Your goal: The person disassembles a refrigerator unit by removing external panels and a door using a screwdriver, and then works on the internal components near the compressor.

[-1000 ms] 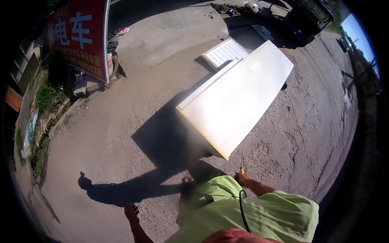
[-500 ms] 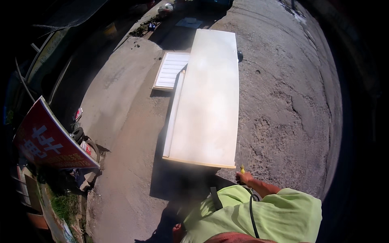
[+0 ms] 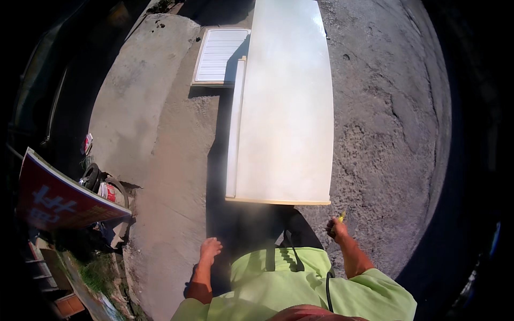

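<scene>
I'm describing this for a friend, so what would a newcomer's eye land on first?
Probably the long white box, bright in the upper middle. Next, the red sign at the left, then the right hand below the box's near right corner, holding a small yellow object.

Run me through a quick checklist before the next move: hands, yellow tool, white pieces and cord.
1. Yellow tool held in the right hand: ok, the fingers are closed around it.
2. Left hand free: ok, no object shows in it.
3. Both hands off the large white panel: ok, both are apart from its near edge.
4. Small slatted panel apart from the large one: cannot tell, the large one hides its right side.
5. Black cord clear of the green shirt: not ok, it lies across the front.
</scene>
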Action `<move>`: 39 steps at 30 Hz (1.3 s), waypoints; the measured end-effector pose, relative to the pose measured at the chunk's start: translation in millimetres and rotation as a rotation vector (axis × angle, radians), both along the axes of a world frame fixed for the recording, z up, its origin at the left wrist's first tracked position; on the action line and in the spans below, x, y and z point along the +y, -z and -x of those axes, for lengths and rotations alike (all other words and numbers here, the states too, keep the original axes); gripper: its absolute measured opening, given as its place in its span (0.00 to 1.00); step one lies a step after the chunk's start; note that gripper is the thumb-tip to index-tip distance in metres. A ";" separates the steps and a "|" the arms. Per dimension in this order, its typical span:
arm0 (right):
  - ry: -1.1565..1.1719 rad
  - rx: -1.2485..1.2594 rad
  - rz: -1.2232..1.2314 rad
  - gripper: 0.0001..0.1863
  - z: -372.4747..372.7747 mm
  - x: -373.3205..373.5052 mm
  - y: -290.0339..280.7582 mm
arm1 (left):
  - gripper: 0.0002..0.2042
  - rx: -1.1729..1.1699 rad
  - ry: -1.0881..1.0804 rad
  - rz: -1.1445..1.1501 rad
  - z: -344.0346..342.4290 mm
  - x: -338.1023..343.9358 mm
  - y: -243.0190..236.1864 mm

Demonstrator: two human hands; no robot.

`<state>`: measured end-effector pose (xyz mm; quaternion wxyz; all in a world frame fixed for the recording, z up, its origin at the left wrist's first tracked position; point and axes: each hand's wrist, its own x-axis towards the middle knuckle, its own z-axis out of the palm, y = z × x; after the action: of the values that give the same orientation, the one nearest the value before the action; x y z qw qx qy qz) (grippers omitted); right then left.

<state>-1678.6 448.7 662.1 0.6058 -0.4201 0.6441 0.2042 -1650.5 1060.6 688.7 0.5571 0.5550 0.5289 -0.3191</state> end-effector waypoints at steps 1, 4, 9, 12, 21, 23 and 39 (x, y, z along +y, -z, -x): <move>0.020 -0.001 -0.004 0.14 -7.3 6.7 5.8 | 0.15 0.025 -0.012 0.028 -22.7 3.0 13.0; 0.087 0.013 0.026 0.17 -9.7 26.0 33.3 | 0.19 -0.024 0.168 0.051 -84.7 9.7 54.2; 0.245 0.118 0.195 0.17 -65.4 45.6 67.6 | 0.22 -0.081 -0.013 0.119 -173.5 -20.6 114.5; 0.215 -0.090 0.221 0.17 -54.4 28.6 104.5 | 0.26 -0.192 -0.076 0.100 -184.5 -35.8 173.7; 0.733 -0.351 0.286 0.19 -52.3 31.9 140.3 | 0.36 -0.198 -0.528 0.260 -150.4 -54.7 265.2; 0.759 -0.345 0.229 0.21 -45.2 27.4 150.5 | 0.25 -0.194 -0.552 0.164 -156.6 -63.6 269.2; 0.709 -0.475 0.021 0.26 -1.7 -11.4 189.0 | 0.22 -0.181 -0.399 0.156 -96.0 18.9 376.6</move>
<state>-1676.9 437.3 473.1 0.7658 -0.2141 0.5932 -0.1256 -1554.5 1079.5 312.1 0.6953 0.4211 0.5500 -0.1915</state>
